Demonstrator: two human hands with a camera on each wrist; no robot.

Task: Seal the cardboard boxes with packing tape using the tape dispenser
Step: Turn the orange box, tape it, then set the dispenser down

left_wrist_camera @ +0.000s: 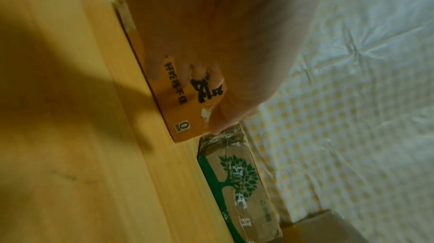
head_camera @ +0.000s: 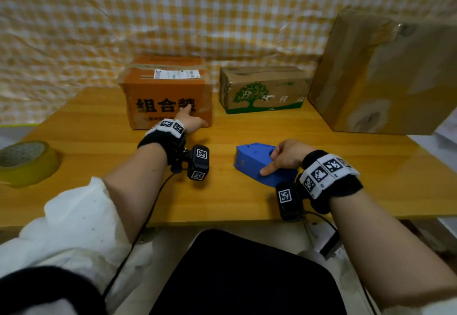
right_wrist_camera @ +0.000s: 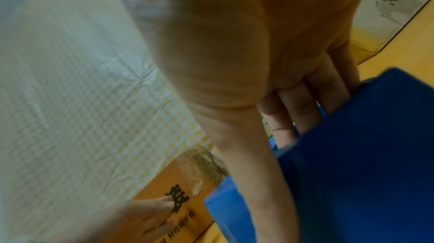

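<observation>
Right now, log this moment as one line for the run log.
left hand: fingers on front of orange box | right hand: grips blue tape dispenser on table | taping: not begun

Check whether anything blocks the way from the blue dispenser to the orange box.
Nothing visible does. The right hand grips the dispenser on the table; only bare wood lies between it and the orange box. The left hand is at that box's front, left of the direct line.

A wooden table (head_camera: 99, 122) stands against a wall hung with crinkled yellow-checked sheeting (head_camera: 173, 13).
</observation>
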